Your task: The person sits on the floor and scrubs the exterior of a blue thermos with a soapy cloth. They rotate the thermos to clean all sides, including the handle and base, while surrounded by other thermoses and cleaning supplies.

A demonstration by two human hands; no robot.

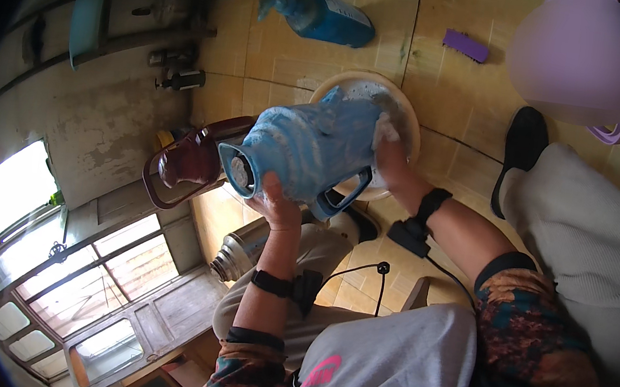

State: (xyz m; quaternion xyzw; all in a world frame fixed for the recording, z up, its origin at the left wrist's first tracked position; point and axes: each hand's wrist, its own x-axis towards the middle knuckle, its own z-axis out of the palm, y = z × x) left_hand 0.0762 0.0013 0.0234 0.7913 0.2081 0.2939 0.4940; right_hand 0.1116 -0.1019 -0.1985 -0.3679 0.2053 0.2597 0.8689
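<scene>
A light-blue plastic thermos flask (317,141) lies tilted over a pale basin (414,113), wet and streaked with suds. Its neck points left, and a stopper (241,174) shows inside the collar. Under that neck end, my left hand (278,204) grips the flask with the thumb beside the collar. My right hand (390,151) is against the flask's base end, its fingers coated in foam; whether a cloth or sponge is under them I cannot tell. The flask's dark-blue side handle (354,190) faces my body. Foamy water (370,93) is visible in the basin.
Beyond the basin lie a blue pump bottle (333,17) and a purple brush (466,45) on the tiled floor. A dark-red thermos (190,163) and a metal flask (241,249) are at left. A blurred lilac object (586,59) stands near my right shoe (525,145).
</scene>
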